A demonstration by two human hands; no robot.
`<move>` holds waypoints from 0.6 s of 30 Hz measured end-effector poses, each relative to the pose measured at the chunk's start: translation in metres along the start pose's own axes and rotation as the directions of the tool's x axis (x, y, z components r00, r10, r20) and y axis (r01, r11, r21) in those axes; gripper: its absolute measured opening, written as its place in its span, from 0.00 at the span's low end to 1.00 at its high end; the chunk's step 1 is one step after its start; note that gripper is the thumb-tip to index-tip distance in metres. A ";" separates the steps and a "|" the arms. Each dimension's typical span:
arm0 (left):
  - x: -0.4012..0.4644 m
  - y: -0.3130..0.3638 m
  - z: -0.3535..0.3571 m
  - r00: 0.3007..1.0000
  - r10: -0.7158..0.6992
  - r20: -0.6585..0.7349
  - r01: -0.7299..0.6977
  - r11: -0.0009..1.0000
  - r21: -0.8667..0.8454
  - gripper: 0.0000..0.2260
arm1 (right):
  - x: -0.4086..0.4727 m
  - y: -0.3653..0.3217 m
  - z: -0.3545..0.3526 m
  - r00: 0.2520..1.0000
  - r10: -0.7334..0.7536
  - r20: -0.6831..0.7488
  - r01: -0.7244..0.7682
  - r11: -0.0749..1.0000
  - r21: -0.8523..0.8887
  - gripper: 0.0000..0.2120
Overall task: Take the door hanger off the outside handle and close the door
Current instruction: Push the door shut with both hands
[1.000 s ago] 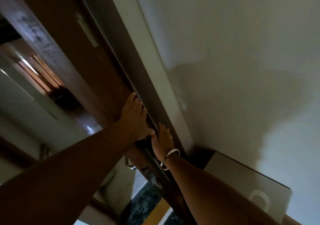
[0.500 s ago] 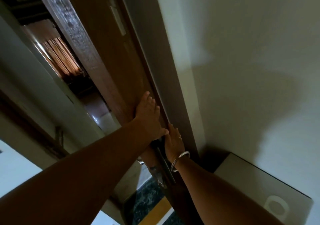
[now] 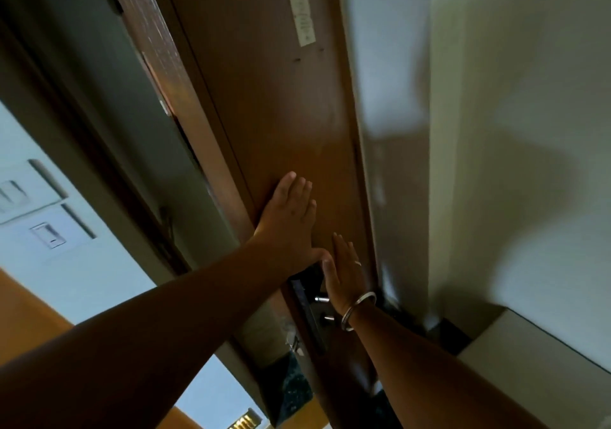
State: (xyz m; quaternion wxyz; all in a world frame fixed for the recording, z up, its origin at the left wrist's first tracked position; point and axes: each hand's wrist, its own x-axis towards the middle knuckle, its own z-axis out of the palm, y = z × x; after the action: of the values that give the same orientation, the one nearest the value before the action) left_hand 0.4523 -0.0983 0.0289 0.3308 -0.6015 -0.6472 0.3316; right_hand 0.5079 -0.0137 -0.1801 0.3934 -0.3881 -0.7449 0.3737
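The brown wooden door fills the middle of the head view, with only a thin dark gap left along its left edge. My left hand lies flat on the door's face, fingers spread, holding nothing. Just right of it my right hand, with a ring and a metal bangle, also presses flat on the door, above the dark lock plate and its metal handle stub. No door hanger is in sight.
A small white notice is stuck high on the door. The pale door frame and white wall are to the right. Wall switches sit at the left. A white box top is at lower right.
The door has swung towards the frame under both flat hands; the wide opening showing the room beyond has shrunk to a thin gap. The view has shifted to face the door more squarely.
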 end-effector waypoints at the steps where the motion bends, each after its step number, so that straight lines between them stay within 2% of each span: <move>1: -0.003 -0.005 0.013 1.000 -0.014 -0.013 0.014 1.000 -0.003 0.44 | 0.002 -0.003 0.010 1.000 -0.008 0.011 0.008 1.000 -0.005 0.39; 6: -0.018 -0.035 0.086 0.986 -0.142 -0.085 0.137 0.988 -0.065 0.42 | 0.017 -0.020 0.066 0.993 -0.095 0.071 0.098 0.994 -0.039 0.42; 9: -0.024 -0.051 0.126 0.963 -0.246 -0.112 0.236 0.967 -0.097 0.40 | 0.035 -0.029 0.099 0.978 -0.147 0.145 0.164 0.980 -0.112 0.38; 14: -0.029 -0.077 0.188 0.892 -0.445 -0.082 0.418 0.880 -0.227 0.40 | 0.085 -0.047 0.141 0.933 -0.236 0.273 0.308 0.916 -0.259 0.35; 18: -0.021 -0.094 0.230 0.818 -0.574 -0.038 0.535 0.784 -0.314 0.39 | 0.144 -0.070 0.160 0.898 -0.341 0.277 0.425 0.833 -0.353 0.36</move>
State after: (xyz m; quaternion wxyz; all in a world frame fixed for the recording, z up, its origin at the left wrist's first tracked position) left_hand 0.2105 -0.1318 -0.0232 0.3641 -0.4464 -0.8134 0.0810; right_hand 0.2920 0.0421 -0.1429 0.2936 -0.2631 -0.9046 0.1620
